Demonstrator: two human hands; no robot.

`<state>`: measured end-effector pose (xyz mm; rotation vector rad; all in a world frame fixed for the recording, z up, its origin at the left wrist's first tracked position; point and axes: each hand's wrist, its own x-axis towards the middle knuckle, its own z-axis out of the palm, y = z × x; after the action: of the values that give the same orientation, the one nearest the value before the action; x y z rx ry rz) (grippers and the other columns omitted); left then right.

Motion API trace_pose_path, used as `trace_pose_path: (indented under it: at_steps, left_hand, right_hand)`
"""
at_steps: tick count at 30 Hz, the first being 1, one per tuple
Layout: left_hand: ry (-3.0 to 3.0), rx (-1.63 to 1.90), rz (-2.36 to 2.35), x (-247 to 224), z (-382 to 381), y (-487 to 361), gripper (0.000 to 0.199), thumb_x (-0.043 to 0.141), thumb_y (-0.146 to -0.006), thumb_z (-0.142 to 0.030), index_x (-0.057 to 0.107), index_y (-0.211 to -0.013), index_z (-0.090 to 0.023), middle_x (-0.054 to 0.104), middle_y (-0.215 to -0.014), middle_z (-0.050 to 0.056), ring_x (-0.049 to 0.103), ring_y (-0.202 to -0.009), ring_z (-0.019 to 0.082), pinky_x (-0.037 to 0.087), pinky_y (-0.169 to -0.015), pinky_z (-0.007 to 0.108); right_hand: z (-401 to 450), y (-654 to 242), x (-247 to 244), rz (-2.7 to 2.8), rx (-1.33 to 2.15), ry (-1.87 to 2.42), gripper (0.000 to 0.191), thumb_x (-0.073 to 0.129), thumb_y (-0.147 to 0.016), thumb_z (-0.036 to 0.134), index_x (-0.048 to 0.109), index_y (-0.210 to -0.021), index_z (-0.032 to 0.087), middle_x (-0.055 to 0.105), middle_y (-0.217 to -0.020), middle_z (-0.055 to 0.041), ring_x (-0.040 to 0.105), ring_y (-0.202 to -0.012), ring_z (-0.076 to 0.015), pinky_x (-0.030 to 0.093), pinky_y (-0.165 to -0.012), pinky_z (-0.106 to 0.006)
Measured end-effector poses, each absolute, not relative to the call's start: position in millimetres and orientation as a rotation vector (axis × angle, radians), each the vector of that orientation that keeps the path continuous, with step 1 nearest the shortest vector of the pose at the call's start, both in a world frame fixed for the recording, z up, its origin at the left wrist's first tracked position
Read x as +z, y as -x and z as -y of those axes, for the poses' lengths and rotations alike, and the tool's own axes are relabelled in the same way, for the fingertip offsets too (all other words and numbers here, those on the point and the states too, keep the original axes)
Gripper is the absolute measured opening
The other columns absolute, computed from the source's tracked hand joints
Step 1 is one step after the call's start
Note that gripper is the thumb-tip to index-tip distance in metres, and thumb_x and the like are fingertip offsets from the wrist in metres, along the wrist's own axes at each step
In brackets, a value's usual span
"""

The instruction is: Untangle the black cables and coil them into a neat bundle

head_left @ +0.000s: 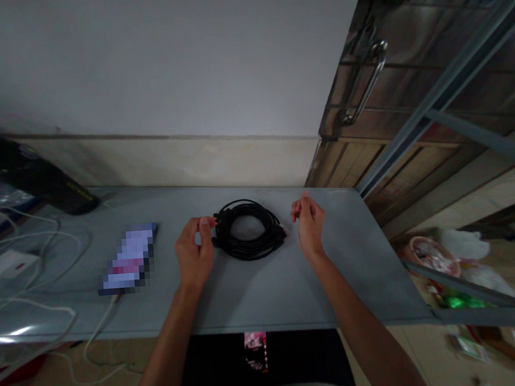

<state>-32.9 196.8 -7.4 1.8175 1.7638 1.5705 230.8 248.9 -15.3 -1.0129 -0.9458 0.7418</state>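
Bare forearms (173, 334) are seen nearest the camera, extended over the front edge of a grey table (269, 295), where a coil of black cable (245, 251) is laid flat between the left hand (193, 255) and the right hand (311, 224). At the coil's left side, the left thumb and forefinger are brought close together; because of blur, whether a strand is pinched there cannot be told. Just beyond the opposite side, the right fingers are loosely curled, and nothing is gripped by them. On that side a plug (281, 232) is seen at the coil's outer edge. For good handling, all loops should be gathered from both sides together, so that the round shape is kept and no strand is dragged out alone. Loose ends are best tucked in beforehand, as they could be snagged. Farther left, a phone (130, 258) is laid with a white cord (98, 330) plugged in; that cord should be kept apart from the black loops.
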Motion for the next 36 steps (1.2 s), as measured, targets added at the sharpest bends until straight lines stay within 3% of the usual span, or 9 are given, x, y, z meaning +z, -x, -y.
trace_pose_path:
  at_steps: [29,36]
  left_hand:
    - [-1.828,1.578,-1.759,-8.4,-197.2,33.8,0.038,0.048,-0.120,-0.047,0.076,-0.105,-0.025,0.083,-0.102,0.008,0.079,-0.101,0.026,0.059,-0.097,0.040]
    - [-1.817,1.579,-1.764,-6.8,-197.0,33.4,0.038,0.049,-0.120,-0.046,0.076,-0.105,-0.025,0.083,-0.102,0.008,0.079,-0.101,0.026,0.059,-0.095,0.039]
  right_hand:
    - [-247.2,-228.8,-15.4,0.944,0.761,1.009,0.065,0.059,-0.109,0.079,0.052,-0.071,0.026,0.054,-0.066,0.0027,0.047,-0.055,-0.0133,0.036,-0.054,-0.031]
    - [-244.3,-229.9,-14.9,1.065,0.675,1.054,0.062,0.053,-0.116,0.070,0.054,-0.072,0.026,0.055,-0.067,0.0024,0.051,-0.060,-0.0148,0.040,-0.061,-0.032]
